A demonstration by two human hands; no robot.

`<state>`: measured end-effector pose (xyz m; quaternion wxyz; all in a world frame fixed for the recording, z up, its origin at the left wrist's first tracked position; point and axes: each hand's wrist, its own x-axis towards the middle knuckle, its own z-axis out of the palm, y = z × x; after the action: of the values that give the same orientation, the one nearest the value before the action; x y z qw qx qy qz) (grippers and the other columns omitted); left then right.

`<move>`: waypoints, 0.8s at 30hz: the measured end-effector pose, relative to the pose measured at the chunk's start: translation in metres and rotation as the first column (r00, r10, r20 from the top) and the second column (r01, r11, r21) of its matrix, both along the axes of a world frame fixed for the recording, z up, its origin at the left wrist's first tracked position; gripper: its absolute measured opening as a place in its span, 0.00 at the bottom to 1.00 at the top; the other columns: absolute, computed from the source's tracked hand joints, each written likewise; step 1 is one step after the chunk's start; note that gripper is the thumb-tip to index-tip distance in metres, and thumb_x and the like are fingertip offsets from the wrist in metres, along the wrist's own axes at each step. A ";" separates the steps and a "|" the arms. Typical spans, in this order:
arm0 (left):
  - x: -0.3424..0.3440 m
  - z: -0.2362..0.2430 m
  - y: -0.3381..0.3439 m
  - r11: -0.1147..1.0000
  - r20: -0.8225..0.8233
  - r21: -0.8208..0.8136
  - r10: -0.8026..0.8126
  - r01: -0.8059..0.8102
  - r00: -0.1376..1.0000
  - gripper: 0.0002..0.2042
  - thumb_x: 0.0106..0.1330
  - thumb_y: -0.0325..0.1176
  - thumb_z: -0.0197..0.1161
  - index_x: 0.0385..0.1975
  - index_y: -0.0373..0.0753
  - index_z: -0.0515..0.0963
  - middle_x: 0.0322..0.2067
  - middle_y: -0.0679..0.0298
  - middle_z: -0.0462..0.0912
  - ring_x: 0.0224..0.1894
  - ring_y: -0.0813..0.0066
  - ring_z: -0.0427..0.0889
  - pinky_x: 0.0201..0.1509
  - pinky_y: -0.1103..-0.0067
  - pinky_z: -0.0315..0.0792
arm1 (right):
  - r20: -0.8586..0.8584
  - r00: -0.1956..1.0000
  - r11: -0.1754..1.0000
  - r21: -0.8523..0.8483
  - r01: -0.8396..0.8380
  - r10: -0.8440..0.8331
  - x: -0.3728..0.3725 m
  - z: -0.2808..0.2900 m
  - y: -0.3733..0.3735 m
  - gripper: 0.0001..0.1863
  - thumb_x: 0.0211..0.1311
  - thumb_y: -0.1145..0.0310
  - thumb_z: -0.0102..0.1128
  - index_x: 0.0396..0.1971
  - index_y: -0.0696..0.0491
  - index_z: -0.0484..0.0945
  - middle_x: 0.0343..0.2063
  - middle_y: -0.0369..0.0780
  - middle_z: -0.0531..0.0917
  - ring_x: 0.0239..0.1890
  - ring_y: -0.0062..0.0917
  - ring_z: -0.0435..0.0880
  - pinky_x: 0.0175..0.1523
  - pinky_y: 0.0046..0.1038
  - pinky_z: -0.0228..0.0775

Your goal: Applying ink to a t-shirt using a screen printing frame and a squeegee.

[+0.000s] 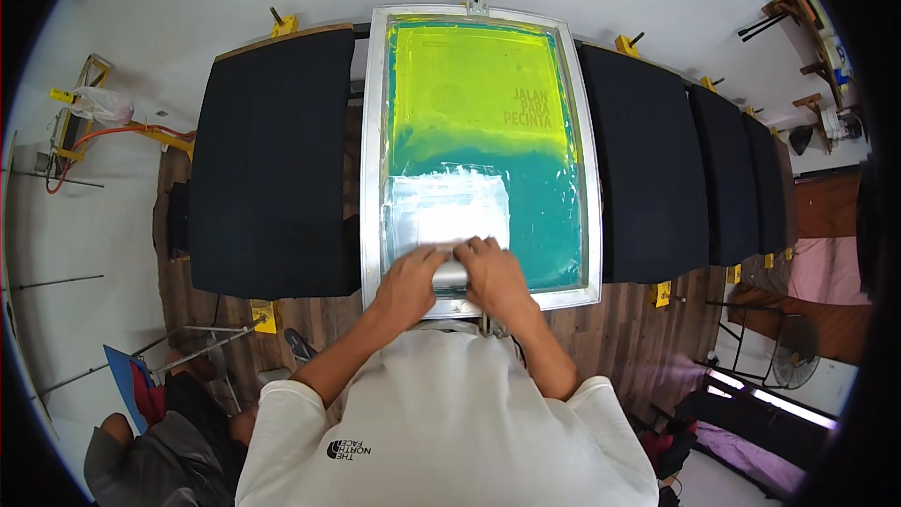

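A screen printing frame (pixel 589 225) with silver metal edges lies in front of me. Its mesh is yellow-green in the far part and teal (pixel 544 225) in the near part, with a patch of white ink (pixel 460 207) at the near left. Over the near edge of that ink, my left hand (pixel 413 277) and my right hand (pixel 493 272) grip a silver squeegee (pixel 452 273) side by side, fingers wrapped over its top. The hands cover most of the squeegee, and its blade is hidden.
Dark fabric covers a flat board (pixel 277 160) left of the frame and several more boards (pixel 648 160) on the right. Yellow clamps (pixel 267 315) sit at the board ends. A person (pixel 174 441) is at the lower left; a fan (pixel 796 353) stands at the lower right.
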<state>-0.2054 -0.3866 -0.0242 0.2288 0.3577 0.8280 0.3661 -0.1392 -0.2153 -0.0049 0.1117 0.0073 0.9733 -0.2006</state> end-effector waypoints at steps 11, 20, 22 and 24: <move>0.014 -0.013 -0.007 0.999 -0.153 0.025 -0.031 0.035 0.988 0.26 0.49 0.11 0.55 0.53 0.30 0.75 0.55 0.42 0.75 0.59 0.43 0.74 0.63 0.61 0.69 | -0.067 0.996 0.996 -0.069 0.048 -0.053 0.016 -0.017 -0.003 0.29 0.35 0.78 0.71 0.46 0.54 0.74 0.47 0.44 0.76 0.52 0.41 0.75 0.46 0.42 0.75; -0.011 -0.029 0.005 0.999 -0.330 0.042 0.000 0.015 0.944 0.26 0.48 0.12 0.57 0.52 0.32 0.75 0.55 0.44 0.74 0.60 0.45 0.73 0.62 0.61 0.69 | -0.234 0.970 0.995 0.051 0.084 -0.070 -0.009 -0.037 -0.002 0.22 0.42 0.78 0.65 0.42 0.54 0.74 0.47 0.43 0.76 0.51 0.39 0.75 0.42 0.40 0.74; 0.004 -0.030 -0.003 0.999 -0.338 -0.002 -0.032 0.033 0.941 0.28 0.48 0.12 0.58 0.54 0.33 0.74 0.57 0.44 0.73 0.62 0.46 0.72 0.64 0.61 0.68 | -0.278 0.958 0.996 0.017 0.085 -0.077 0.008 -0.042 -0.010 0.21 0.44 0.78 0.63 0.43 0.54 0.73 0.49 0.45 0.75 0.52 0.40 0.75 0.42 0.40 0.74; 0.021 -0.016 -0.011 0.990 -0.174 -0.113 -0.100 0.081 0.980 0.29 0.48 0.12 0.58 0.56 0.34 0.72 0.60 0.44 0.69 0.63 0.46 0.70 0.64 0.60 0.67 | -0.168 0.984 0.998 -0.021 0.056 -0.059 0.026 -0.033 -0.014 0.22 0.43 0.77 0.64 0.44 0.54 0.75 0.47 0.45 0.76 0.51 0.41 0.76 0.43 0.42 0.75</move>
<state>-0.1841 -0.3975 -0.0406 0.1885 0.4137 0.8463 0.2776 -0.1128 -0.2296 -0.0376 0.0232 0.0174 0.9769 -0.2117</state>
